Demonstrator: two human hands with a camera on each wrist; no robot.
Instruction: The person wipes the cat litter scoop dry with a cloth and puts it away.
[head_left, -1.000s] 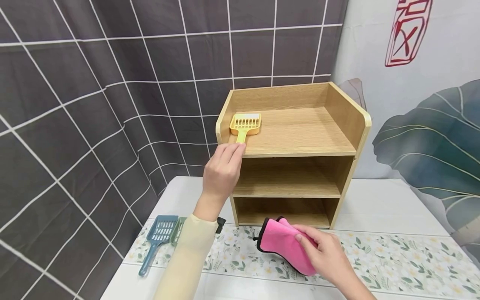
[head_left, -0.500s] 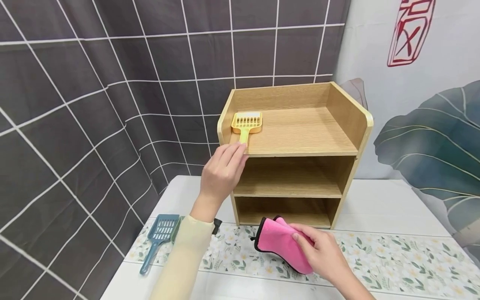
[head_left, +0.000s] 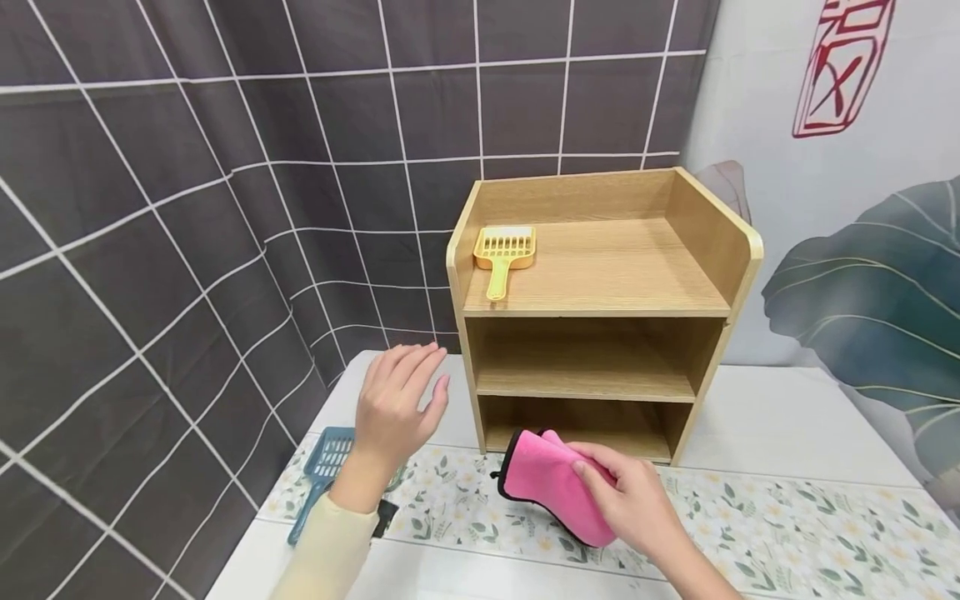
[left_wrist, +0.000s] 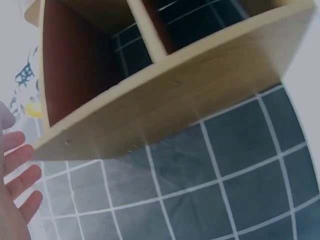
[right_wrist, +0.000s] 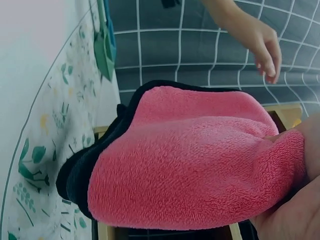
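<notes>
My right hand pinches a folded pink cloth with black edging, held in front of the wooden shelf's lowest level. In the right wrist view the fluffy pink cloth fills the middle. My left hand hovers empty at the shelf's left side, fingers extended and thumb apart. The left wrist view shows its spread fingers beside the shelf's side panel. A yellow slotted litter scoop lies on the top shelf at the left, its handle toward the front edge.
The three-level wooden shelf stands on a white table with a floral strip. A blue litter scoop lies at the left, partly behind the left arm; a green scoop is beside it. A dark tiled-pattern curtain hangs behind.
My left hand has let go of the yellow scoop's handle and moved down and left, its fingers opening out. The right hand keeps holding the pink cloth, nearly in place.
</notes>
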